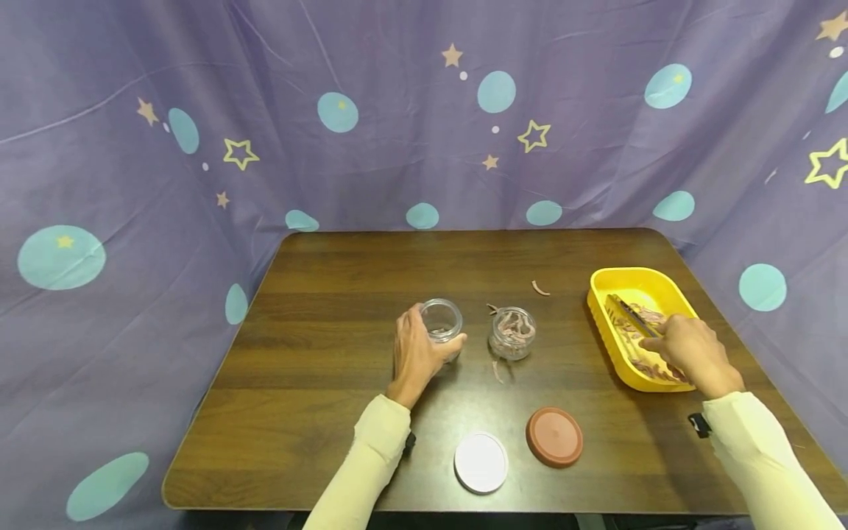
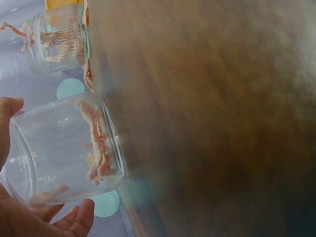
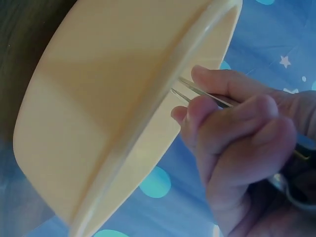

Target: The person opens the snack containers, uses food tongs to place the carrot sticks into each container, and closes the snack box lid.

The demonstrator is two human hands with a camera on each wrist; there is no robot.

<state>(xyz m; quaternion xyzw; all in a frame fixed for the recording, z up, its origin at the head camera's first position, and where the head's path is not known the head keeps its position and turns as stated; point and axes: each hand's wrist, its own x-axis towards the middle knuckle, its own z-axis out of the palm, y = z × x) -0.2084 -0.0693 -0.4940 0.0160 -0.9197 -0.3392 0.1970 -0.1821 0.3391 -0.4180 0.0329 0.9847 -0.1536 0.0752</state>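
Note:
My left hand (image 1: 415, 352) holds an open glass jar (image 2: 54, 148) upright on the table, thumb and fingers around its sides near the mouth. A few pinkish worm-like strips (image 2: 100, 145) lie at its bottom. To its right stands a second open glass jar (image 1: 511, 340), fuller of the same strips. At the far right my right hand (image 1: 694, 352) grips slim metal tongs (image 3: 212, 97), reaching over the near right rim of a yellow basket (image 1: 601, 335). Many strips (image 1: 623, 335) are scattered inside this basket. In the right wrist view its wall hides the strips.
A white lid (image 1: 481, 463) and a reddish-brown lid (image 1: 555, 437) lie near the front table edge. Loose strips are on the wood, one (image 1: 540, 288) behind the fuller jar and another (image 1: 497, 372) in front of it. A patterned purple curtain (image 1: 411, 110) hangs behind.

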